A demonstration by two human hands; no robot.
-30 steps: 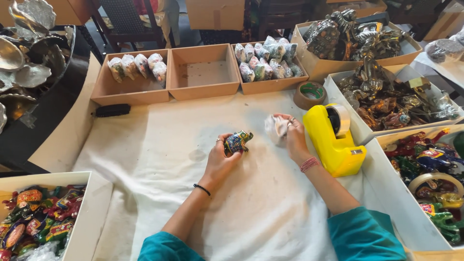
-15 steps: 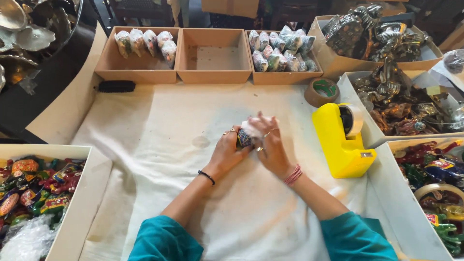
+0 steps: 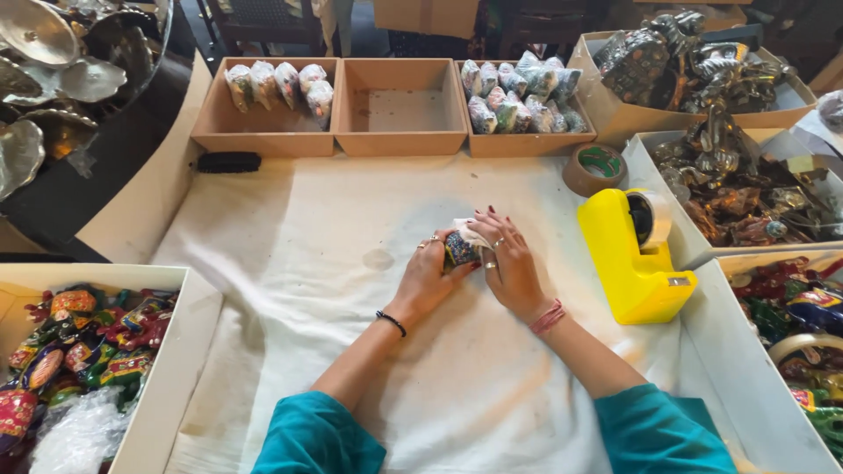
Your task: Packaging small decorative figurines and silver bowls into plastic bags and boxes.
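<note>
At the middle of the white cloth (image 3: 290, 263), both hands meet around a small painted blue figurine (image 3: 457, 251). My left hand (image 3: 428, 279) grips it from the left. My right hand (image 3: 507, 263) presses a piece of white wrapping (image 3: 470, 233) over its top and right side. Most of the figurine is hidden by fingers and wrapping.
A yellow tape dispenser (image 3: 634, 263) stands right of the hands, a brown tape roll (image 3: 595, 168) behind it. Three brown trays line the back: wrapped pieces in the left (image 3: 277, 85) and right (image 3: 518, 88), the middle one (image 3: 399, 107) bare. White boxes of painted figurines (image 3: 79, 351) flank both sides.
My right hand brought the white wrapping from beside the dispenser over to the figurine in my left hand. Both hands now close around it.
</note>
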